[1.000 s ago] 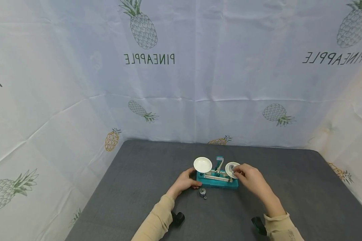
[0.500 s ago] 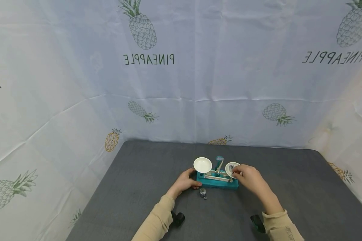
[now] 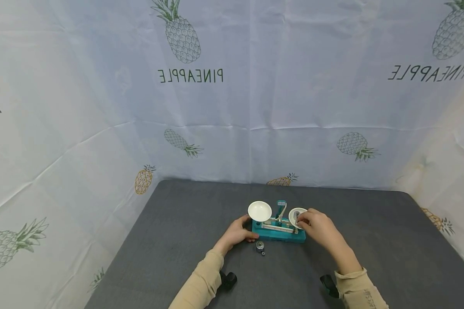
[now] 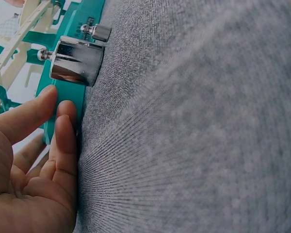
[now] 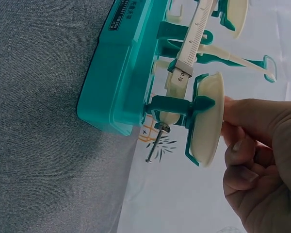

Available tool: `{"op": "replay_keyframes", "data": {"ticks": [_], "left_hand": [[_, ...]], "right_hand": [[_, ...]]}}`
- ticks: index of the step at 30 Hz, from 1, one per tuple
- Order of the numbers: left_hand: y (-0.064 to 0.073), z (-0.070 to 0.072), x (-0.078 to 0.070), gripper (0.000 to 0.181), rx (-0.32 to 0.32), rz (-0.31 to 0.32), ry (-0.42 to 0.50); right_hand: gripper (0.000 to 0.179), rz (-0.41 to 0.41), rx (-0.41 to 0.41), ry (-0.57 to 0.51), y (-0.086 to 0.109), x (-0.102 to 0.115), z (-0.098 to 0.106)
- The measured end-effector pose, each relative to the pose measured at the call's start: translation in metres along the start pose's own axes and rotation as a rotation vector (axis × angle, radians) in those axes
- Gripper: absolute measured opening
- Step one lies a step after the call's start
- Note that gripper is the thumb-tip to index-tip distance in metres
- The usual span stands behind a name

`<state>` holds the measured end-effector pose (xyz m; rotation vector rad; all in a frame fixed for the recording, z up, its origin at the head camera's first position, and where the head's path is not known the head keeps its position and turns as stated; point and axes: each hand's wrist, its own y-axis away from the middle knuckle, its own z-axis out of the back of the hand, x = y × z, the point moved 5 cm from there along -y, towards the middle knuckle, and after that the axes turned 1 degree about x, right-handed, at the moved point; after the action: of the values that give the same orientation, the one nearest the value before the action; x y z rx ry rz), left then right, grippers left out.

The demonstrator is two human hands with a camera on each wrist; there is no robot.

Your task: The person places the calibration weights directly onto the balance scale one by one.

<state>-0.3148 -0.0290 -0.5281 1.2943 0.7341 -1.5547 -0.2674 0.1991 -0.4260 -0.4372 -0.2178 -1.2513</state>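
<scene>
A teal balance scale (image 3: 280, 234) with two cream pans stands on the dark table. My left hand (image 3: 235, 233) grips the left end of its base, thumb in front and fingers around the end. Over the right pan (image 3: 292, 218), my right hand (image 3: 320, 225) pinches a small metal weight, mostly hidden by the fingertips. Other shiny metal (image 3: 297, 213) shows in that pan. The right wrist view hides the fingertips behind the pan's rim. The left pan (image 3: 260, 211) holds nothing. A large weight (image 4: 77, 60) and a small weight (image 4: 101, 32) stand before the base.
The grey cloth-covered table (image 3: 201, 206) spreads around the scale. A pineapple-print curtain (image 3: 251, 98) hangs behind it and at the sides. Dark wrist-worn devices (image 3: 228, 281) show beside both sleeves. A thin screw (image 5: 156, 145) sticks out from the scale's beam end.
My right hand has shifted very slightly over the right pan, and its sleeve has moved a little left. The left hand and the scale stay where they were.
</scene>
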Motion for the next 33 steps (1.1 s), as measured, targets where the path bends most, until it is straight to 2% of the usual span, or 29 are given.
{"op": "replay_keyframes", "data": {"ticks": [15, 18, 26, 33], "left_hand": [[0.001, -0.001, 0.001, 0.065, -0.003, 0.006, -0.005], [0.004, -0.001, -0.003, 0.065, -0.003, -0.002, -0.007], [0.002, -0.001, -0.001, 0.068, 0.004, 0.012, 0.001], [0.001, 0.0, -0.001, 0.068, -0.002, 0.018, -0.004]], "right_hand": [[0.007, -0.032, -0.027, 0.019, 0.001, 0.0, -0.001], [0.007, -0.03, -0.035, 0.02, 0.001, 0.0, -0.001], [0.006, -0.032, -0.106, -0.014, 0.003, -0.006, 0.001], [0.014, 0.026, -0.175, -0.074, 0.005, -0.009, 0.01]]}}
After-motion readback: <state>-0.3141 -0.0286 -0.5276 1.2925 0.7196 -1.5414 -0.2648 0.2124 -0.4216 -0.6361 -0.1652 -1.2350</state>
